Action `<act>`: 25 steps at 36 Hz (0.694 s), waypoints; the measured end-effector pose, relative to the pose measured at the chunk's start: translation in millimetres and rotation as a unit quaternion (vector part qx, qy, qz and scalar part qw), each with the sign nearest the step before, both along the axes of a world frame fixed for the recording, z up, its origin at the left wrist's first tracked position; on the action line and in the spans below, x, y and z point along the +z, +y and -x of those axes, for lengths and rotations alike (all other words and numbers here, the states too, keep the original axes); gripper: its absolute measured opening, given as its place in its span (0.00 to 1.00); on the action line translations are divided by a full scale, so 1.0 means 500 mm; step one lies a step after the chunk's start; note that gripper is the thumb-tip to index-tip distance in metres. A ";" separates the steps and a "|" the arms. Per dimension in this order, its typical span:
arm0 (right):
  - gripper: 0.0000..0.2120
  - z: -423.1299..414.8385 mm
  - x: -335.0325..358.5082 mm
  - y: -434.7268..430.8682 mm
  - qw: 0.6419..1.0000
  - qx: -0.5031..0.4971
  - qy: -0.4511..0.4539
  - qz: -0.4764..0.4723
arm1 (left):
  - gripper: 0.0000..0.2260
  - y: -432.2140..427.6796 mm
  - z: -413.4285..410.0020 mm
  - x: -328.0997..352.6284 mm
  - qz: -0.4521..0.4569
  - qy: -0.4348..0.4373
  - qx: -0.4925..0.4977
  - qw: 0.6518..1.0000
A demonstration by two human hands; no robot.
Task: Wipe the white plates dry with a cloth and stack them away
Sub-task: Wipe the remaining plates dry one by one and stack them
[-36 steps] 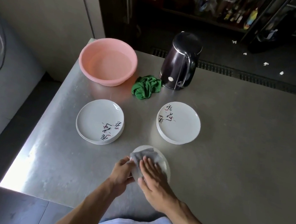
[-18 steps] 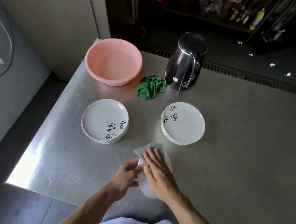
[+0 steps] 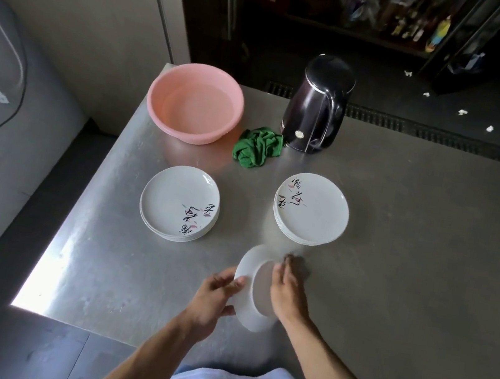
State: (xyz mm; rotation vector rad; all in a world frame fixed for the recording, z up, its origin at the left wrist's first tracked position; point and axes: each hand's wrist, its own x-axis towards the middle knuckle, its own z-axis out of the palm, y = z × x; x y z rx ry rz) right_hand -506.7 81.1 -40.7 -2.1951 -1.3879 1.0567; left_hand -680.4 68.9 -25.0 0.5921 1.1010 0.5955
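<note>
I have one white plate (image 3: 248, 282) held up off the counter (image 3: 394, 261), tipped on edge between my two hands with its rim running from near me to away from me. My left hand (image 3: 213, 298) grips the plate's left rim, thumb and fingers curled round it. My right hand (image 3: 289, 295) lies against the other face with the fingers fairly straight. A grey blur at their tips is, I judge, the cloth (image 3: 297, 262), too smeared to read. The hands are apart, with only the plate between them. What matters next is where it goes. The right stack (image 3: 310, 212) sits just beyond the plate and slightly right, nearer my right hand. The left stack (image 3: 179, 204) is further off to the left, on my left hand's side. I cannot tell which pile is the dried one. I count one plate in hand and two stacks, each several plates deep, with rims too close to count. There is also one pink basin (image 3: 195, 102), one dark kettle (image 3: 317, 105) and one green rag (image 3: 258, 146).
</note>
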 end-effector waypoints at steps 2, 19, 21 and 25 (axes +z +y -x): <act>0.24 0.005 0.007 0.003 0.999 -0.021 0.029 0.001 | 0.13 0.004 0.002 -0.008 0.015 0.002 0.027 1.000; 0.23 0.027 0.006 -0.013 0.995 0.057 -0.056 -0.067 | 0.13 0.034 0.022 0.000 0.012 0.024 -0.061 0.998; 0.26 0.043 0.021 -0.031 0.976 0.161 -0.047 -0.139 | 0.13 0.028 0.019 -0.002 0.008 0.022 -0.072 0.997; 0.25 0.050 0.025 -0.060 0.911 0.363 -0.034 -0.193 | 0.17 0.019 0.020 -0.005 -0.014 0.027 -0.060 0.998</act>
